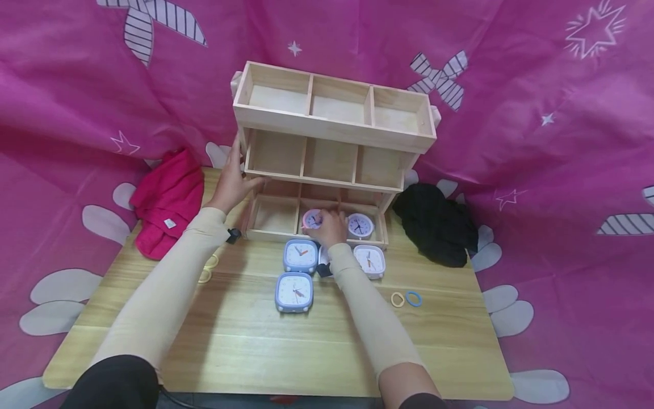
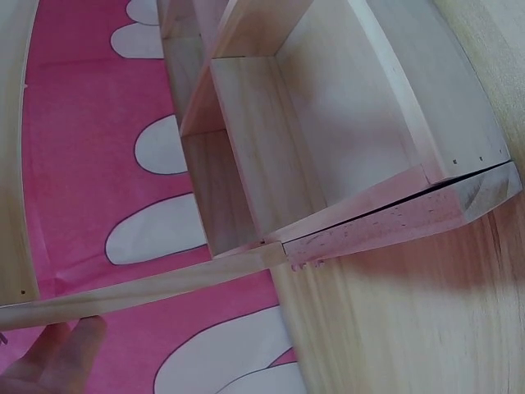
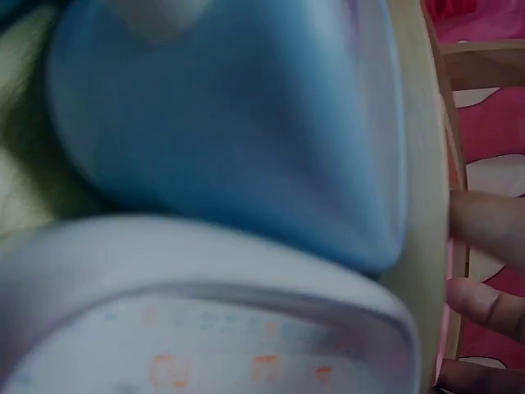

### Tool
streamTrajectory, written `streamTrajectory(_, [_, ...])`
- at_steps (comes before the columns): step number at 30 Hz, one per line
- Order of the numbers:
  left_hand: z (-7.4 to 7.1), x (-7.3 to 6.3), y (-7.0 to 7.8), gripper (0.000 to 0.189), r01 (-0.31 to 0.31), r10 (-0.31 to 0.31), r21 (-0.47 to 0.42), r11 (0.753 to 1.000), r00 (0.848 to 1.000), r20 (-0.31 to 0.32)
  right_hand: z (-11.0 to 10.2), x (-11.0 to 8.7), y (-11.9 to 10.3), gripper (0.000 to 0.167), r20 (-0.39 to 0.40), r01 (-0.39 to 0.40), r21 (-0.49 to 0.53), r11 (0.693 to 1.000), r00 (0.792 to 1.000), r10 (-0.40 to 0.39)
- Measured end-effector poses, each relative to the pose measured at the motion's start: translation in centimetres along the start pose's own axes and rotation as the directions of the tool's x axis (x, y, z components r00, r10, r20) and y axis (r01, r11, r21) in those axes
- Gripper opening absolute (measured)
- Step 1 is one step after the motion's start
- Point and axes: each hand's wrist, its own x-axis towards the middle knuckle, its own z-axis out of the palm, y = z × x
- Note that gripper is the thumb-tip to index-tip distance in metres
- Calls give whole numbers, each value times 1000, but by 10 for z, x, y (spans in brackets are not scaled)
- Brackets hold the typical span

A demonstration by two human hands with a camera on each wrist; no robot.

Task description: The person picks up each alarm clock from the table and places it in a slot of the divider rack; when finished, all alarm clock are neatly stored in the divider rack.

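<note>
A tiered wooden organizer (image 1: 334,128) stands at the back of the table, each tier divided into compartments. My left hand (image 1: 231,184) rests against its left side, fingers stretched up along the upright and thumb toward the middle tier. The left wrist view shows fingertips touching a wooden strip (image 2: 164,285). In the bottom tier my right hand (image 1: 331,228) pinches a round pink alarm clock (image 1: 312,218), partly covering it. Right of it in that tier sits a round lavender alarm clock (image 1: 360,226). Close below the right wrist view are a blue clock (image 3: 246,139) and a white-faced clock (image 3: 205,328).
Two square blue clocks (image 1: 300,255) (image 1: 294,292) and a square lavender clock (image 1: 369,262) stand before the organizer. Pink cloth (image 1: 168,204) lies left, black cloth (image 1: 434,224) right. Yellow rings (image 1: 205,275) are at left; a beige ring (image 1: 393,301) and blue ring (image 1: 420,303) lie at right.
</note>
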Motion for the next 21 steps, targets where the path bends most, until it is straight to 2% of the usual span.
streamTrajectory(5, [0, 0, 2, 132, -3, 3, 2, 1000, 1000, 4, 2, -1, 4, 39, -23, 9, 15, 1000, 1000, -9])
streamTrajectory(10, [0, 0, 3, 132, -4, 4, -5, 1000, 1000, 6, -1, -7, 3, 34, -36, 27, 78, 997, 999, -25])
streamTrajectory(14, [0, 0, 4, 133, -3, 3, -10, 1000, 1000, 8, -7, -19, -3, 34, -63, 62, 114, 992, 996, -55])
streamTrajectory(18, [0, -1, 5, 133, -3, 3, 7, 1000, 1000, 10, -18, -33, -8, 36, -57, 97, 151, 984, 994, -89])
streamTrajectory(21, [-1, -1, 5, 132, -2, 2, 13, 1000, 1000, 15, -28, -45, -11, 39, -50, 109, 219, 970, 994, -100])
